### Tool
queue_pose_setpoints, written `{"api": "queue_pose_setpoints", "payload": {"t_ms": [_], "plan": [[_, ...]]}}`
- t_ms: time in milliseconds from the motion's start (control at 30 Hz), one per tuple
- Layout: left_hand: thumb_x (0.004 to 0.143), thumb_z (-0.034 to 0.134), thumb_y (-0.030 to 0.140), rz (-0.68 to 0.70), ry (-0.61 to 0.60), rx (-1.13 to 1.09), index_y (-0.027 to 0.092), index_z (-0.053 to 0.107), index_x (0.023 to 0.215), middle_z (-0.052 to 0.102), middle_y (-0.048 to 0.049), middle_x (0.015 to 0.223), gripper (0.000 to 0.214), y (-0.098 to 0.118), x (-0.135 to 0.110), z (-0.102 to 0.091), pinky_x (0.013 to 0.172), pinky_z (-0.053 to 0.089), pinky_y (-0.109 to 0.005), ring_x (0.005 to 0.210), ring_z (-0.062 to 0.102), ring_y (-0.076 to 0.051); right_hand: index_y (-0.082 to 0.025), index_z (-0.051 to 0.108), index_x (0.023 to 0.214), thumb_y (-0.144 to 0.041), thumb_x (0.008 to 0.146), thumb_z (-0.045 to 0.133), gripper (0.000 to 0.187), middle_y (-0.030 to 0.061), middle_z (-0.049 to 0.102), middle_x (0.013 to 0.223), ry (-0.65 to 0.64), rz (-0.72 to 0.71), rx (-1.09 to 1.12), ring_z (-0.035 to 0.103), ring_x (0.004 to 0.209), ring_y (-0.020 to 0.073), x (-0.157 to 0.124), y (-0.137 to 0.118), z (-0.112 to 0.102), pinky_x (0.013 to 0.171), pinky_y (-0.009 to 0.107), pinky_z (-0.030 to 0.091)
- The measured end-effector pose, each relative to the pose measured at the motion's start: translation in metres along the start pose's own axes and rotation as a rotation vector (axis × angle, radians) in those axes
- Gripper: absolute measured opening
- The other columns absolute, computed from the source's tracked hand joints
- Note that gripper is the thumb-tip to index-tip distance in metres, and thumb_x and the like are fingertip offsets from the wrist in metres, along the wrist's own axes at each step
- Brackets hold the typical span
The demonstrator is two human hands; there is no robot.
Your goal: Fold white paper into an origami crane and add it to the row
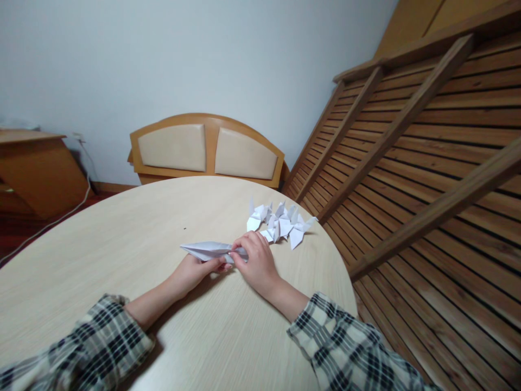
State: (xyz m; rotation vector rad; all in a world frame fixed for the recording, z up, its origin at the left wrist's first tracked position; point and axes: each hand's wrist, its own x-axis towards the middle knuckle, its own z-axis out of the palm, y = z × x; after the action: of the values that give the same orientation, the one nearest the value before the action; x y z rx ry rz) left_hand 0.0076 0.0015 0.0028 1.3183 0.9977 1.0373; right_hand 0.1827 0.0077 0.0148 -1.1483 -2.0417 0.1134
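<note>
A white piece of folded paper (207, 249), long and pointed at its left end, is held just above the table between both hands. My left hand (199, 270) grips it from below and in front, thumb pressed along the near side. Fingers and thumb of my right hand (255, 262) pinch the right part of the paper, covering most of that end. Just beyond my right hand sits a cluster of several white origami cranes (280, 221), some overlapping one another.
The round pale wooden table (134, 239) carries a tiny dark speck (184, 228). Behind it stands a padded headboard (209, 146) against the wall. A large slatted wooden frame (407, 163) leans close on the right. At far left are a desk (38, 168) and a white cable (61, 218).
</note>
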Motion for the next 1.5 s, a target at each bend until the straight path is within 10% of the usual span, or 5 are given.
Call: {"api": "queue_pose_setpoints", "payload": {"t_ms": [733, 1500], "plan": [[0.068, 0.069, 0.026, -0.013, 0.071, -0.227, 0.014, 0.066, 0.074, 0.067, -0.0034, 0.066, 0.014, -0.007, 0.005, -0.003, 0.053, 0.044, -0.022, 0.058, 0.059, -0.013, -0.021, 0.063, 0.116, -0.012, 0.088, 0.053, 0.031, 0.0067, 0.065, 0.108, -0.149, -0.299, 0.039, 0.055, 0.101, 0.0194, -0.005, 0.001, 0.001, 0.091, 0.037, 0.044], [0.067, 0.074, 0.024, -0.026, -0.031, -0.147, 0.012, 0.07, 0.075, 0.071, -0.0049, 0.072, 0.014, -0.006, 0.005, -0.005, 0.065, 0.045, -0.025, 0.066, 0.06, -0.015, -0.018, 0.067, 0.112, -0.014, 0.087, 0.058, 0.026, 0.0071, 0.064, 0.1, -0.102, -0.221, 0.12, 0.056, 0.097, 0.0186, -0.003, 0.009, 0.004, 0.089, 0.034, 0.048]]}}
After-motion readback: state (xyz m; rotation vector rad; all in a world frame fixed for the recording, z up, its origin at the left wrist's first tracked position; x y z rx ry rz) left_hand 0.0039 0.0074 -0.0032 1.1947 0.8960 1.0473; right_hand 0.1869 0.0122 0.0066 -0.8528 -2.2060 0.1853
